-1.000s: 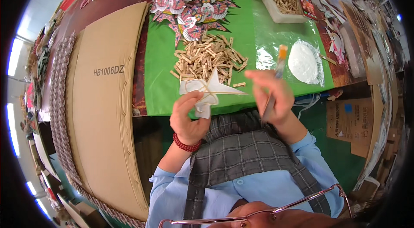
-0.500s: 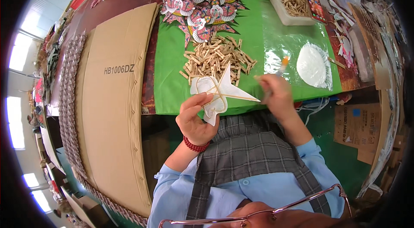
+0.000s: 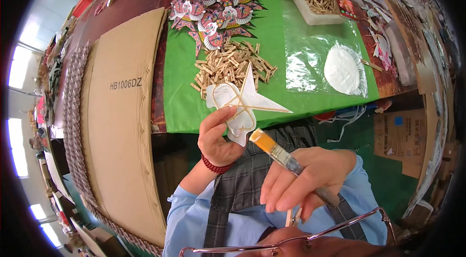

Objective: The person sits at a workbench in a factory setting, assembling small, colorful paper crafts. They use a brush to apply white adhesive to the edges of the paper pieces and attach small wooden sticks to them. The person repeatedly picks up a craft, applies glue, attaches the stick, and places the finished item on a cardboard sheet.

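My left hand (image 3: 216,140) pinches a small bird-shaped kite (image 3: 250,96), its white back turned up and thin bamboo strips crossing it. The kite is held over the table's near edge. My right hand (image 3: 310,177) is closed round a flat paintbrush (image 3: 281,155) with orange bristles that have a pale tip. The bristles point towards the kite's lower end, a little apart from it. Low between the right fingers sticks out what looks like a wooden clothespin (image 3: 292,217). Just beyond the kite lies a heap of wooden clothespins (image 3: 233,62).
Several printed bird kites (image 3: 213,9) overlap behind the heap on the green cloth (image 3: 182,77). White paste (image 3: 342,70) sits on a clear plastic sheet (image 3: 301,53) at right. Beyond are a tray (image 3: 320,19) of clothespins and a phone (image 3: 343,2). Cardboard (image 3: 119,121) stands at left.
My right hand has come down from over the table's edge towards my chest, turning the brush so its bristles face the kite. The left hand still holds the kite; the view has shifted slightly.
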`<state>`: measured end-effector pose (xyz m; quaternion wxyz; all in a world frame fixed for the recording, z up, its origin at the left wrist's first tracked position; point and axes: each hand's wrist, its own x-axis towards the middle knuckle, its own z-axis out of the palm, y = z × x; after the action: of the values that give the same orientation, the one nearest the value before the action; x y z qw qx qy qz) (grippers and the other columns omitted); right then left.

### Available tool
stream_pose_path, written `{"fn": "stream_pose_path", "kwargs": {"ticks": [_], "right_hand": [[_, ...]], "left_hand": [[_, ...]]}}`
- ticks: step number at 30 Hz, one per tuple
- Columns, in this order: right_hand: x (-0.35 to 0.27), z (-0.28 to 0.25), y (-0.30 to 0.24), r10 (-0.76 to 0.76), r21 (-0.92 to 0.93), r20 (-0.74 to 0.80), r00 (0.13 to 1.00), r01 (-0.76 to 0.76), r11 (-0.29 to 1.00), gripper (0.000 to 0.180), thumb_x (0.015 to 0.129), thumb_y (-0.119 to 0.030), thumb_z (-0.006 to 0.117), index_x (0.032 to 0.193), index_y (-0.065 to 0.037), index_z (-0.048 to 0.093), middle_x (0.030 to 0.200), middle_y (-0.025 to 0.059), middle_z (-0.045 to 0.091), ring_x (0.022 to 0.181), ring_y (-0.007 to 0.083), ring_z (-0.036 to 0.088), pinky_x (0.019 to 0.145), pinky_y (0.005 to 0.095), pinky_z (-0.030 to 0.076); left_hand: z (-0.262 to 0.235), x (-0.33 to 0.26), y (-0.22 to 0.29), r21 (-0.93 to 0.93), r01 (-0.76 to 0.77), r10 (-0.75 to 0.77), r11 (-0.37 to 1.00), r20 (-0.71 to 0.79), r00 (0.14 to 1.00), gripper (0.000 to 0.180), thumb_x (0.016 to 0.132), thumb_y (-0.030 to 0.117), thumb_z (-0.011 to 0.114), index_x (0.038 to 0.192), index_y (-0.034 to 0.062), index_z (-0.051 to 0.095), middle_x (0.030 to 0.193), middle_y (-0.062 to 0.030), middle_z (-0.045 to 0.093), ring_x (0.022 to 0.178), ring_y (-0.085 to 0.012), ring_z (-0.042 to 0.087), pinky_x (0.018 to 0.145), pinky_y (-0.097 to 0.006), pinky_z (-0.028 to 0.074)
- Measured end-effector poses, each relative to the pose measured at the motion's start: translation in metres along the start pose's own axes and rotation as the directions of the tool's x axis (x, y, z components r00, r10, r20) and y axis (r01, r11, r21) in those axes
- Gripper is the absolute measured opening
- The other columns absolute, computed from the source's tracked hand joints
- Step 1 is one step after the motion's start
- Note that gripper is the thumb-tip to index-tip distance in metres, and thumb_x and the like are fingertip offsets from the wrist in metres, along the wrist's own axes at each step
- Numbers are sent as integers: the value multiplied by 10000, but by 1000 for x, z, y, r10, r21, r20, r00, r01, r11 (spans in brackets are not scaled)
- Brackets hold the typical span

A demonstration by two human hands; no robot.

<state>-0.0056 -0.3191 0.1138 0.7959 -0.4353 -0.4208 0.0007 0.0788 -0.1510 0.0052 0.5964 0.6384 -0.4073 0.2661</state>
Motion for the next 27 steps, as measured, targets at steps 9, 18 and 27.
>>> {"fn": "stream_pose_path", "kwargs": {"ticks": [9,18,27], "right_hand": [[-15,-24,-4,-167,-953,-116,979,-62,296,285,687,-44,717,935,-20,579,771,89,612,660,269,620,548,354,492],[-24,-26,18,-220,-997,-83,972,-82,11,335,628,-21,725,919,5,561,699,78,576,594,233,587,483,311,442],[-25,-27,21,-126,-997,-42,991,-50,-66,339,614,-84,671,923,7,567,700,72,558,617,209,566,492,304,428]], "left_hand": [[-5,10,8,132,18,-28,991,73,997,573,669,-10,740,1125,39,396,1144,-238,517,956,-311,635,801,-362,547],[-2,11,9,177,43,-63,983,110,992,573,674,-15,740,1132,22,398,1128,-220,523,942,-277,626,825,-349,510],[0,18,14,223,37,-66,974,124,990,565,632,51,765,1089,25,433,1049,-216,586,897,-313,636,710,-346,545]]}}
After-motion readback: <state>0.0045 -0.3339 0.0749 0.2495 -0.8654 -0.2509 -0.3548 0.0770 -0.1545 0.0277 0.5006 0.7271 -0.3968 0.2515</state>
